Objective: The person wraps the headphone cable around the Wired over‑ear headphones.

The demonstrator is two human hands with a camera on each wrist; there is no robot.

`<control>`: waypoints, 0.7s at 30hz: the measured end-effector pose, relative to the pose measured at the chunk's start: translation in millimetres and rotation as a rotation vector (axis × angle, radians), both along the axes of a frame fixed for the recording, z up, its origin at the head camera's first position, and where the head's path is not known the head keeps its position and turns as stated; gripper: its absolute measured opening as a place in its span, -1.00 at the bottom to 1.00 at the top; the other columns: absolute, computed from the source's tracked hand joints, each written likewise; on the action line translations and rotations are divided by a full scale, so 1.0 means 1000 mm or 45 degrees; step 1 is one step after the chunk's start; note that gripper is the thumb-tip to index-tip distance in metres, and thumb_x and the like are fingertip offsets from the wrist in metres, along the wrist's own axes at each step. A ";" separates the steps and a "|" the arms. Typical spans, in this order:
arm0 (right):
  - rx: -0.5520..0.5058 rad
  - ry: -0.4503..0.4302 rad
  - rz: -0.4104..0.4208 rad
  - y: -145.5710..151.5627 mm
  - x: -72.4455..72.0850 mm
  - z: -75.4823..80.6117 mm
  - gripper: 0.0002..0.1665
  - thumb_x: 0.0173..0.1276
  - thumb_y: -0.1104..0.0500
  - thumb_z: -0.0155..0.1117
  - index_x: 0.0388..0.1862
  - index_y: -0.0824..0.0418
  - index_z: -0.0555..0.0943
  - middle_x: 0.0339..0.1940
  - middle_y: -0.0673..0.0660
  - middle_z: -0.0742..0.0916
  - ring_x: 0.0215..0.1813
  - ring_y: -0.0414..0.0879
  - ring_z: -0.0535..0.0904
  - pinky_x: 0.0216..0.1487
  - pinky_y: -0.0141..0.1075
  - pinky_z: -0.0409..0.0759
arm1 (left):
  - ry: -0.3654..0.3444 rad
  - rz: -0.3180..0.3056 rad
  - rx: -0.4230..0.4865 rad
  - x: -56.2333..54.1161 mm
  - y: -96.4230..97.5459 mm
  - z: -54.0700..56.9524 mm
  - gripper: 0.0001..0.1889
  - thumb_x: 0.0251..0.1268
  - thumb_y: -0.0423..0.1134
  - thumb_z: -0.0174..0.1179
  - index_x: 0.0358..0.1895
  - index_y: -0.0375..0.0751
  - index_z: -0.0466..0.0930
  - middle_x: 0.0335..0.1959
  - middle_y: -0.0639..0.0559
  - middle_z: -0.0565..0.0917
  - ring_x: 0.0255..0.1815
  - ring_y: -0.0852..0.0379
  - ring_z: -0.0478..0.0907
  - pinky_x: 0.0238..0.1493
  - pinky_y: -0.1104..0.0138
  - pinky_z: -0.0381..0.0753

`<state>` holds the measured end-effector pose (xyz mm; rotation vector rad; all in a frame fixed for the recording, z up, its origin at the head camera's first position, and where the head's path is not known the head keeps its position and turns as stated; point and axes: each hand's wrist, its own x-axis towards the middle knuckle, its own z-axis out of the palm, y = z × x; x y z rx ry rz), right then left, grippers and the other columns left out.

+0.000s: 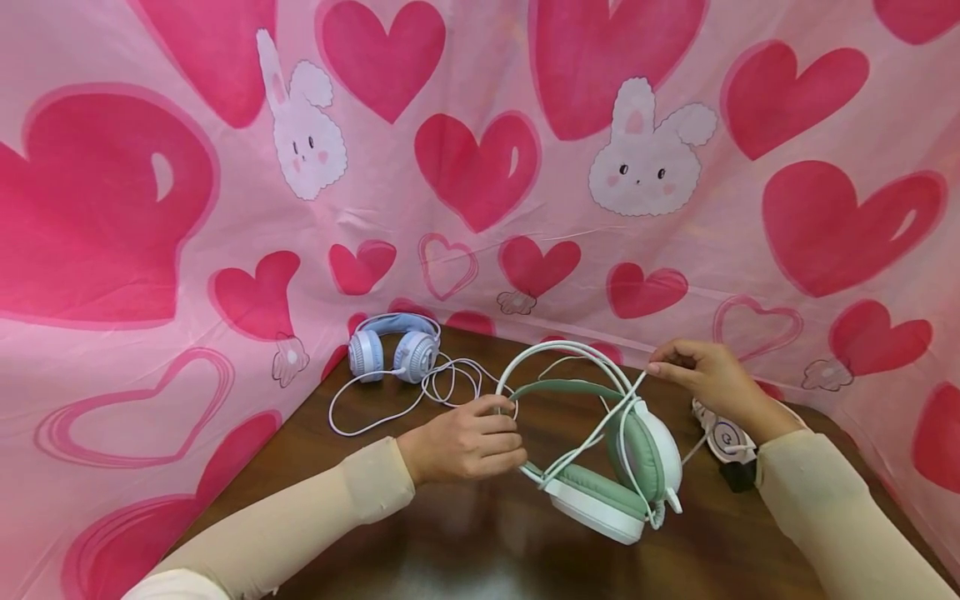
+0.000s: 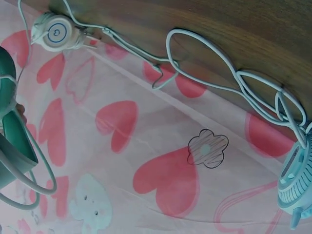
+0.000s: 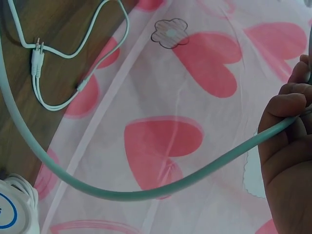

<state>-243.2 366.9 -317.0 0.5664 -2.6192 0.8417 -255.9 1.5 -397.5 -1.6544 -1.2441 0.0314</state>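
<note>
A pair of white headphones [image 1: 600,518] with green ear pads and a green inner band is held up over the table in the head view. My left hand [image 1: 468,442] grips the headband at its left side. At the right, my right hand [image 1: 708,379] pinches the white cable [image 1: 633,390] between thumb and fingers, above the ear cups. Loops of that cable cross the headband and hang round the ear cups. In the right wrist view, the cable [image 3: 122,196] curves down and away from my right hand [image 3: 287,146]. Only part of the green band [image 2: 19,141] shows in the left wrist view.
Pale lilac headphones [image 1: 393,350] stand at the back left, their cable [image 1: 457,375] loosely coiled beside them. Another white headset [image 1: 726,435] lies at the right, partly behind my right arm. Two jack plugs [image 3: 37,61] lie on the brown table [image 3: 53,19]. A pink heart-patterned cloth [image 1: 480,275] surrounds the table.
</note>
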 end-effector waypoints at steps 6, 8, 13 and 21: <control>-0.021 -0.015 0.004 0.008 -0.006 -0.012 -0.87 0.30 0.14 0.37 -0.25 0.19 0.70 -0.44 -0.01 0.68 -0.42 -0.17 0.48 -0.42 -0.38 0.47 | 0.012 0.005 0.054 -0.004 -0.003 -0.002 -0.82 0.39 -0.37 0.06 -0.25 -0.11 0.67 -0.35 0.11 0.67 -0.27 0.13 0.61 0.08 0.07 0.54; -0.023 -0.024 0.009 0.013 -0.008 -0.020 -0.86 0.32 0.17 0.35 -0.24 0.22 0.70 -0.42 0.00 0.68 -0.41 -0.18 0.47 -0.41 -0.37 0.47 | 0.009 -0.004 0.073 -0.005 -0.004 -0.003 -0.80 0.40 -0.38 0.05 -0.26 -0.11 0.69 -0.37 0.11 0.67 -0.29 0.13 0.61 0.06 0.07 0.55; -0.005 0.017 -0.026 0.022 -0.011 -0.038 -0.88 0.34 0.19 0.32 -0.25 0.23 0.70 -0.37 0.05 0.68 -0.33 -0.21 0.49 -0.31 -0.39 0.45 | 0.008 0.004 0.089 -0.005 -0.007 -0.002 -0.80 0.40 -0.37 0.06 -0.24 -0.12 0.71 -0.34 0.11 0.69 -0.26 0.12 0.63 0.08 0.07 0.54; -0.023 0.120 -0.111 0.026 -0.023 -0.066 -0.86 0.38 0.18 0.28 -0.29 0.23 0.69 -0.36 0.05 0.69 -0.32 -0.21 0.48 -0.30 -0.38 0.40 | -0.072 0.029 0.133 -0.001 -0.011 -0.001 -0.84 0.39 -0.29 0.12 -0.17 -0.12 0.73 -0.27 0.08 0.73 -0.21 0.12 0.65 0.14 0.07 0.50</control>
